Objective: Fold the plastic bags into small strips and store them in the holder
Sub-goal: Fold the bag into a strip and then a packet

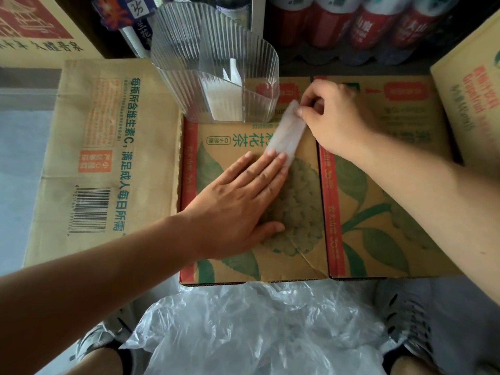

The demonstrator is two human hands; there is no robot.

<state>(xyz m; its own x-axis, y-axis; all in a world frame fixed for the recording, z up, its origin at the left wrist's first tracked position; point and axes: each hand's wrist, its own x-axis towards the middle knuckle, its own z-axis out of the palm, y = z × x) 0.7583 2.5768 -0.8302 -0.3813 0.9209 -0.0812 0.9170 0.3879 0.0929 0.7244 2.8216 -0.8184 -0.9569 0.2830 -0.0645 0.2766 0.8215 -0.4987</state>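
The folded plastic strip (289, 131) is lying on top of the cardboard box (297, 212), just in front of the clear ribbed holder (189, 50). The left hand (238, 201) is pressing on its near end, with the fingers (270, 166) straight and together, flat on the box. The right hand (335, 120) is pinching the far end of the strip between the thumb and curled fingers. Inside the holder, some white folded strips (221, 101) are standing. Below the box, loose plastic bags (243, 328) are lying between the person's shoes (405, 309).
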